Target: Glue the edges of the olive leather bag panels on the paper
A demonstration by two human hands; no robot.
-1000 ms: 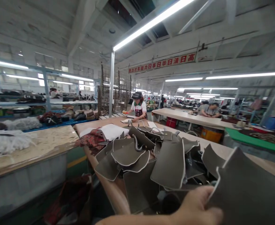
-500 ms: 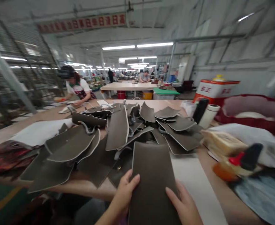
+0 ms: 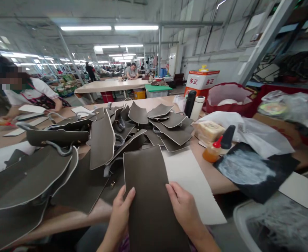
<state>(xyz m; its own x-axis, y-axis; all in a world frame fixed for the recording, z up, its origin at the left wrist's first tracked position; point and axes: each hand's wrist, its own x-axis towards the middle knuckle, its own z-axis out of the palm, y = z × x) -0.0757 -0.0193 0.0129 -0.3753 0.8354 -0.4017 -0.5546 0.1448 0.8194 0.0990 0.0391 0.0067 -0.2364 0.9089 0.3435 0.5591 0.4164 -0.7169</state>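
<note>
As both hands grip leather panel (image 3: 148, 189).

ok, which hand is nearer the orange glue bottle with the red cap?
Right. The right hand lies on the dark leather panel's right edge, below-left of the bottle. The left hand grips the panel's left edge, farther away.

Heap of dark leather pieces (image 3: 101, 140) blocks counter (image 3: 211, 175) left and far of centre. Bare white sheet (image 3: 190, 178) right of centre gives passage. Glue bottle (image 3: 212, 151), black mat (image 3: 251, 169), plastic bags (image 3: 251, 133) crowd right side. Flasks (image 3: 193, 104) stand far.
</note>
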